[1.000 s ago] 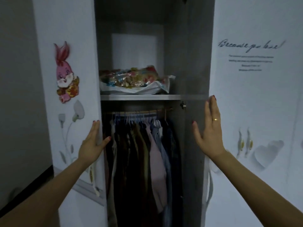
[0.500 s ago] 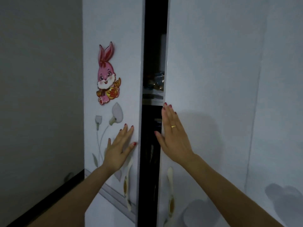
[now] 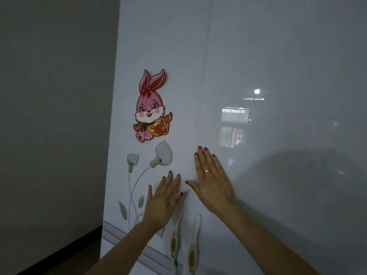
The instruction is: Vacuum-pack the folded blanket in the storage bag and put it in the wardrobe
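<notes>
Both wardrobe doors point(image 3: 258, 76) shut, seam vertical between flat left hand point(image 3: 160, 205) and right hand point(image 3: 212, 181), fingers straight, pressing either side; bagged blanket not visible, judged inside behind them

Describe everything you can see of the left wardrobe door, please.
The left wardrobe door is a tall, glossy white panel, closed, its edge meeting the next door at a thin seam. A pink rabbit sticker is stuck on it. Below that are pale printed flowers with long stems and leaves. A cream handle with a golden inset hangs near the seam, low down. The left hand presses flat on the door, fingers straight, just above this handle.
</notes>
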